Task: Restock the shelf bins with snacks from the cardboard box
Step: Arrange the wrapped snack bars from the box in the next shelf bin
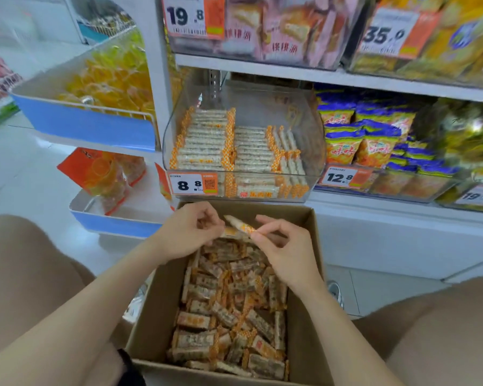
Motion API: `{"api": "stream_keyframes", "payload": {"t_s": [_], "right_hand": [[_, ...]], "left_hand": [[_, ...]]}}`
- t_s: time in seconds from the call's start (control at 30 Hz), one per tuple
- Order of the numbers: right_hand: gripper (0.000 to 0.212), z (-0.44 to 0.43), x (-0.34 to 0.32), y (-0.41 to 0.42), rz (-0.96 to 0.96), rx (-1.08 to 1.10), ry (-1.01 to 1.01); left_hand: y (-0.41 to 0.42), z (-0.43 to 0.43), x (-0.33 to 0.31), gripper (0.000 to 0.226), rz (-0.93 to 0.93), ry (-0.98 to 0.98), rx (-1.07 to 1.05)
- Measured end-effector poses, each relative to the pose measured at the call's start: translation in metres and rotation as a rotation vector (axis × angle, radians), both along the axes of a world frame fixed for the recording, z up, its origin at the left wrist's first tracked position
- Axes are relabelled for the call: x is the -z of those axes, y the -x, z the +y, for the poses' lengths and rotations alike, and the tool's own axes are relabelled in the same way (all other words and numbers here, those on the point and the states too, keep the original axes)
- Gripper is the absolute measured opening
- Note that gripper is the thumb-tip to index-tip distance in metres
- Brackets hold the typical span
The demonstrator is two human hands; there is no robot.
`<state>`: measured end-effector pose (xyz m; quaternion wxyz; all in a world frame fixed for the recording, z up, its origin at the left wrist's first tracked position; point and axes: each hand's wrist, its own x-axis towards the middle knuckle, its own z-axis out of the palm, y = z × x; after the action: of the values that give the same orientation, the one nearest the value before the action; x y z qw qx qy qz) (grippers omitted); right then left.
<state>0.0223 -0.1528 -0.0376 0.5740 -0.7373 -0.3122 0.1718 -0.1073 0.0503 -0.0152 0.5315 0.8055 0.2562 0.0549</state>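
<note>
Cardboard box (156, 316), snack (239, 222) near far rim

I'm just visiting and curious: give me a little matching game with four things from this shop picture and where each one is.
Things:
1. cardboard box
2. clear bin
3. blue-and-yellow bags
4. wrapped bar

Places:
A. pinched between left hand and right hand
B. behind the 12.8 tag
C. below the shelf, full of loose bars
D. with the 8.8 tag on its front

Pairs: 1-C, 2-D, 3-B, 4-A
</note>
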Motion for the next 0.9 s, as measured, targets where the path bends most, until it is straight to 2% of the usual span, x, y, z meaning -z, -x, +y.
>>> {"api": "stream_keyframes", "payload": {"t_s": [0.13,0.2,0.3,0.33,0.43,0.5,0.6,0.73,0.77,0.83,0.9], "right_hand": [[0.010,-0.003,-0.015,0.012,0.005,-0.107,-0.066],[0.011,-0.002,-0.020,0.016,0.006,-0.157,-0.057],[0.012,-0.002,-0.022,0.019,0.042,-0.214,-0.039],[0.012,-0.001,-0.023,0.020,0.043,-0.229,-0.035],[0.013,-0.001,-0.023,0.022,-0.023,-0.284,0.031],[0.010,-0.002,-0.021,0.023,-0.021,-0.313,0.064],[0.014,0.002,-0.016,0.024,-0.042,-0.205,0.079],[0.054,0.009,-0.003,0.015,0.055,-0.010,0.144],[0.054,0.009,0.000,0.013,0.075,-0.008,0.162],[0.037,0.007,-0.004,0.007,0.145,0.005,0.139],[0.024,0.004,-0.011,0.001,0.261,0.106,0.063]], "left_hand": [[0.007,-0.002,-0.011,0.049,0.036,0.041,-0.024],[0.008,-0.007,-0.015,0.048,0.008,0.140,-0.101],[0.005,-0.012,-0.016,0.023,-0.067,0.338,-0.238],[0.004,-0.014,-0.012,0.023,-0.075,0.352,-0.249],[0.001,-0.020,-0.001,0.048,-0.076,0.374,-0.260],[-0.002,-0.025,0.002,0.057,-0.078,0.398,-0.249],[-0.004,-0.027,0.004,0.058,-0.079,0.296,-0.162],[0.000,-0.030,0.001,0.058,-0.082,0.096,0.085],[0.000,-0.031,0.002,0.053,-0.080,0.062,0.115],[-0.002,-0.034,-0.001,0.034,-0.081,0.006,0.129],[-0.002,-0.035,-0.001,0.027,-0.096,-0.088,0.103]]}}
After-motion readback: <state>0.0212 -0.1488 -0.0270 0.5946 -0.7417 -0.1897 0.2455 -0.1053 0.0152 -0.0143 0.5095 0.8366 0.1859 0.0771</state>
